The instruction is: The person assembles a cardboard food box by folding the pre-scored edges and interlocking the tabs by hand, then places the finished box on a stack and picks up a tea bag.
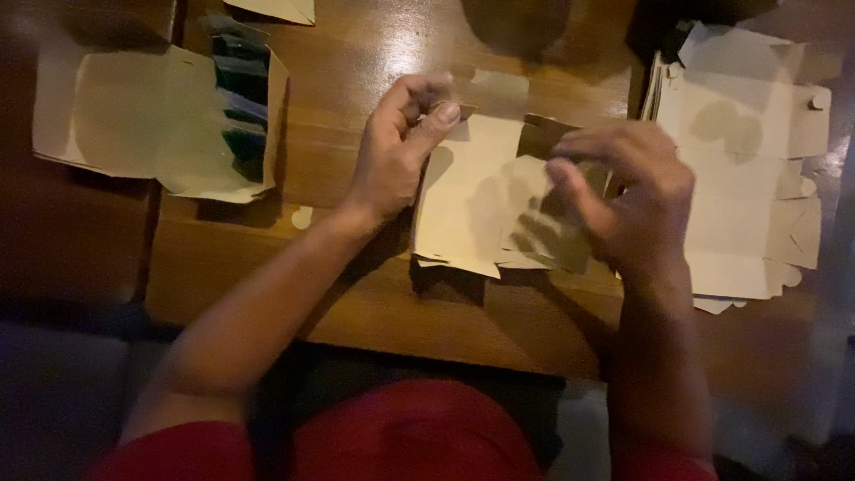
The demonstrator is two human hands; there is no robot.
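Observation:
A flat tan cardboard box blank is held just above the wooden table, partly folded. My left hand pinches its upper left edge between thumb and fingers. My right hand grips the blank's right side, fingers curled over a folded flap; the motion blurs it. The blank's lower edge hangs near the table's front edge.
A stack of flat cardboard blanks lies at the right. At the left lies an open cardboard box with several dark green items along its right side. Another cardboard piece pokes in at the top. A small round cardboard scrap lies near my left wrist.

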